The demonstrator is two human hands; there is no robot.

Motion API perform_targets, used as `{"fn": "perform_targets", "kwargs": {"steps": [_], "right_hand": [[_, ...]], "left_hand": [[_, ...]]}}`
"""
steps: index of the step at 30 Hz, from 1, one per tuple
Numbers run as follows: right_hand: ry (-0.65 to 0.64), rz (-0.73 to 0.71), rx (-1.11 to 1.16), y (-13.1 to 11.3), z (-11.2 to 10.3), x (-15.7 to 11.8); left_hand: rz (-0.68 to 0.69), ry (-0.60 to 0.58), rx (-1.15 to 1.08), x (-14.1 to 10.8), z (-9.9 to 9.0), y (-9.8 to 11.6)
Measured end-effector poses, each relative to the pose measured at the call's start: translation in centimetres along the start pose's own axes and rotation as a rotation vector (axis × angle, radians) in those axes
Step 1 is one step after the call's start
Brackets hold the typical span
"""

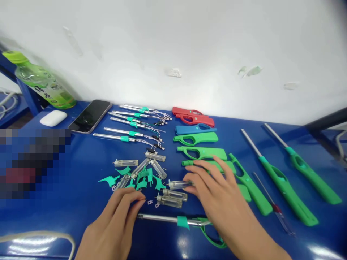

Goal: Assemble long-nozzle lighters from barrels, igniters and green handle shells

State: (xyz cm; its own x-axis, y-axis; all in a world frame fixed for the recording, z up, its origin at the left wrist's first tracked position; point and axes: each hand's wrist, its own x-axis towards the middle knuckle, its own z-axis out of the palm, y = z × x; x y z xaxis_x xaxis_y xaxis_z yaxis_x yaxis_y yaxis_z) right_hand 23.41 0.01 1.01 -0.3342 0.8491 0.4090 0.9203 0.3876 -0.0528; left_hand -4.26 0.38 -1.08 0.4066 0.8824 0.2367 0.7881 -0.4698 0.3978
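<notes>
My left hand (115, 216) is closed in a pinch at the front of a pile of loose lighter parts; whatever sits between its fingertips is too small to make out. Just right of those fingertips lies a small white clip (150, 202). My right hand (219, 198) has its thumb and forefinger on a clear lighter fuel tank (176, 185), its other fingers raised over a green lighter casing. Below both hands lies a metal lighter tube (159, 217) with a teal collar (183, 222), its right end at a green casing (213, 238) partly under my right hand.
Teal triggers (149, 175) and other tanks (126, 163) form the pile. Metal tubes with wires (119, 138) lie behind it. Red casings (193, 115), assembled green lighters (287, 195) and a screwdriver (271, 204) lie rightward. A phone (90, 116) and bottle (45, 85) stand back left.
</notes>
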Motion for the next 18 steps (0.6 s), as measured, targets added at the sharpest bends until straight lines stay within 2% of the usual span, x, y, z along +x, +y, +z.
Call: {"fn": "perform_targets", "kwargs": {"steps": [4, 7, 10, 12, 15, 18], "right_hand": [[0.056, 0.134, 0.197, 0.8, -2.5, -1.7], [0.103, 0.192, 0.198, 1.0, -3.4, -3.6], [0.154, 0.243, 0.227, 0.7, -3.5, -5.2], [0.198, 0.258, 0.273, 0.2, -3.2, -5.6], [0.248, 0.241, 0.346, -0.9, -3.0, -5.1], [0.276, 0.339, 0.433, -2.5, -2.8, -4.2]], "left_hand": [[-0.135, 0.113, -0.240, 0.8, -0.1, 2.0], [-0.201, 0.152, -0.416, 2.0, 0.2, 4.2], [-0.289, 0.121, -0.616, 3.3, 0.5, 6.1], [-0.405, 0.084, -0.724, 3.9, 0.6, 7.0], [-0.542, 0.020, -0.839, 4.4, 0.5, 7.8], [-0.600, -0.009, -0.892, 4.8, 0.5, 8.3]]}}
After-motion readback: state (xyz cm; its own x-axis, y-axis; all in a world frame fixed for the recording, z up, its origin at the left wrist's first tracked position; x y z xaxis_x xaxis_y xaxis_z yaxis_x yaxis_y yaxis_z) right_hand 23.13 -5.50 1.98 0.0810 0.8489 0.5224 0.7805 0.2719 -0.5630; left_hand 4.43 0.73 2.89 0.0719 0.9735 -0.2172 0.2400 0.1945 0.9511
